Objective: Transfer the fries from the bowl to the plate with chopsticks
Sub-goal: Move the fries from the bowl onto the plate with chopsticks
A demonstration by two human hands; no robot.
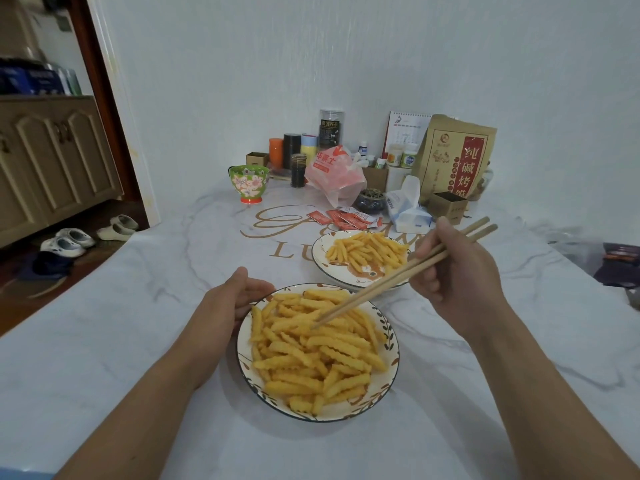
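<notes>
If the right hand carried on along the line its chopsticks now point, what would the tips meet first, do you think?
The chopsticks in the right hand slant down and left; their tips are already at the fries heaped in the near bowl. Those come first, seemingly touching, though depth is unclear.

The right hand (457,271) grips a pair of wooden chopsticks (391,278), their tips touching the crinkle-cut fries (311,348) heaped in the near bowl (389,372) (leaf-patterned around its rim). The left hand (232,299) holds that bowl's far-left edge, fingers curled round it. Just beyond stands the plate (320,252), bearing a smaller heap of fries. Both dishes sit on a marble-patterned table (138,306), with ketchup sachets (346,218) behind the plate.
</notes>
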